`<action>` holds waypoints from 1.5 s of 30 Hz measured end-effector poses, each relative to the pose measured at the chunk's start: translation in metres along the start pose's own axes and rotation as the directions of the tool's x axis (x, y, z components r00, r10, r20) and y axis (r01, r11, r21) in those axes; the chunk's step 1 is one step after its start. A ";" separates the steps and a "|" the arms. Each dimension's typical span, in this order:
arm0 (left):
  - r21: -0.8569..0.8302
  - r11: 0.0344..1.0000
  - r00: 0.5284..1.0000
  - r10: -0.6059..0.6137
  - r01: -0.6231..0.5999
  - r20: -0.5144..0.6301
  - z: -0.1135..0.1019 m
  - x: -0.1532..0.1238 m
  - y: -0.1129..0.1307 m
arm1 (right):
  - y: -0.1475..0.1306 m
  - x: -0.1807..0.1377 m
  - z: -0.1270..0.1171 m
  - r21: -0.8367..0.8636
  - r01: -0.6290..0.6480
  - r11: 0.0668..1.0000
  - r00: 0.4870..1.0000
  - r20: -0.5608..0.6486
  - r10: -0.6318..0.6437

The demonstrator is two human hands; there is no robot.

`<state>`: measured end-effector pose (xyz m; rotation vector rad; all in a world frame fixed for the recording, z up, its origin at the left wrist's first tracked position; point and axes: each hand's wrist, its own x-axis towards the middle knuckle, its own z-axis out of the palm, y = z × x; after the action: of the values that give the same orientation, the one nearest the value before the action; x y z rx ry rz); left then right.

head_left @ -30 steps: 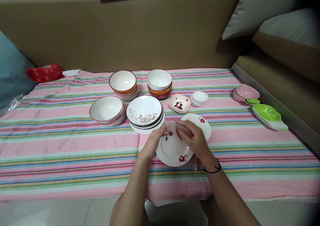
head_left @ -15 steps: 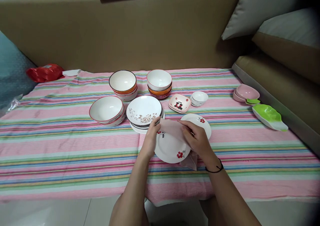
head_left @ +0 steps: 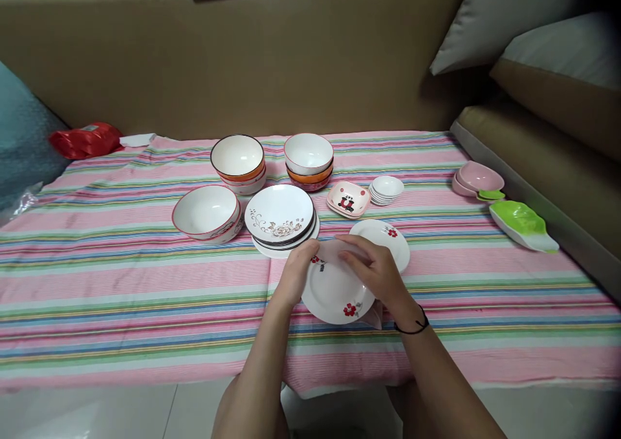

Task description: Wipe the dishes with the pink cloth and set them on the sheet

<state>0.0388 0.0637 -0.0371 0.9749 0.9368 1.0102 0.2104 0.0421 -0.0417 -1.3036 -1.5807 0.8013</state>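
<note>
Flowered plate (head_left: 332, 293) is in both our hands, above the near middle of the striped tablecloth (head_left: 121, 277) and tilted a little toward us. We cannot tell whether its lower edge rests on the cloth or hangs free. Our left hand (head_left: 295, 277) clamps the left rim, thumb on the face and fingers hidden beneath. Our right hand (head_left: 376, 274) is curled over a pale pink cloth (head_left: 347, 253) and presses it flat against the upper part of the plate, with a loose corner of the cloth hanging below the wrist.

To wipe well, we judge that the left grip should stay firm at the rim so that the plate cannot swivel. The right hand should sweep the whole face, the edge and the red flower prints included, with even pressure and no dragging of the loose corner.

Just beyond the right hand lies a second flowered plate (head_left: 388, 238), close enough to knock. To the left of it stands a stack of plates (head_left: 280, 214), and then a red-rimmed bowl (head_left: 206, 211). Behind these are two stacks of bowls (head_left: 237, 156), a square pink dish (head_left: 348, 200) and a pile of small white saucers (head_left: 387, 189). Well apart at the right edge lie a pink dish (head_left: 478, 179) and a green leaf-shaped dish (head_left: 521, 222).
</note>
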 end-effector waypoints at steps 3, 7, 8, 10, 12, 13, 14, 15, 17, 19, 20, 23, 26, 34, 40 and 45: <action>-0.075 0.997 0.999 -0.031 0.030 -0.016 0.001 0.001 -0.001 | 0.000 0.001 -0.001 -0.014 -0.046 0.999 0.997 -0.064 0.045; -0.143 0.989 0.998 -0.042 0.036 -0.042 0.000 0.003 -0.003 | -0.001 0.002 -0.002 0.062 0.007 0.998 0.998 -0.064 -0.003; -0.148 0.989 0.998 -0.032 0.024 -0.050 -0.001 0.003 -0.004 | -0.002 0.002 -0.002 0.090 0.018 0.996 0.999 -0.047 -0.014; -0.144 0.990 0.998 -0.012 0.002 -0.063 -0.001 0.003 -0.004 | -0.003 0.002 -0.001 0.127 0.008 0.992 1.000 -0.015 -0.007; -0.119 0.993 0.997 -0.018 0.010 -0.069 -0.001 0.001 -0.002 | -0.003 0.002 0.001 0.130 -0.037 0.991 0.999 -0.033 0.042; -0.099 0.995 0.997 -0.029 0.023 -0.065 0.000 0.000 -0.001 | -0.004 0.002 0.002 0.122 -0.068 0.990 0.996 -0.055 0.075; -0.080 0.996 0.997 -0.039 0.034 -0.061 0.000 -0.001 0.000 | -0.004 0.001 0.003 0.114 -0.099 0.988 0.991 -0.077 0.108; -0.063 0.997 0.998 -0.040 0.037 -0.057 0.001 -0.002 0.001 | -0.005 0.001 0.003 0.112 -0.129 0.985 0.985 -0.096 0.140; -0.043 0.999 0.998 -0.022 0.019 -0.055 0.002 -0.003 0.002 | -0.004 0.002 0.003 0.124 -0.173 0.977 0.976 -0.112 0.187; -0.049 0.999 0.997 0.005 -0.009 -0.077 0.003 -0.002 0.002 | -0.003 0.002 0.002 0.145 -0.182 0.972 0.974 -0.110 0.199; -0.059 0.998 0.995 0.019 -0.025 -0.095 0.003 -0.001 0.001 | -0.002 0.003 0.002 0.163 -0.178 0.971 0.974 -0.109 0.197; -0.093 0.992 0.978 0.065 -0.085 -0.197 0.005 0.001 -0.002 | 0.001 0.004 0.002 0.286 -0.163 0.944 0.976 -0.095 0.197; -0.115 0.980 0.942 0.119 -0.162 -0.313 0.007 0.002 -0.005 | 0.001 0.004 0.004 0.476 -0.205 0.855 0.968 -0.030 0.249; -0.141 0.959 0.904 0.174 -0.246 -0.391 0.008 0.002 -0.008 | -0.002 0.001 0.009 0.533 -0.261 0.805 0.943 -0.038 0.331; -0.095 0.995 0.999 0.018 -0.022 -0.044 0.002 0.000 -0.005 | 0.001 0.002 0.002 0.369 -0.301 0.879 0.935 -0.068 0.349; -0.186 0.977 0.981 0.066 -0.101 -0.183 0.009 0.000 -0.008 | 0.001 0.003 0.001 0.472 -0.330 0.818 0.920 -0.035 0.391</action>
<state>0.0495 0.0597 -0.0424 0.7756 0.9280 1.2510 0.2094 0.0450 -0.0428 -1.2816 -0.9598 1.2164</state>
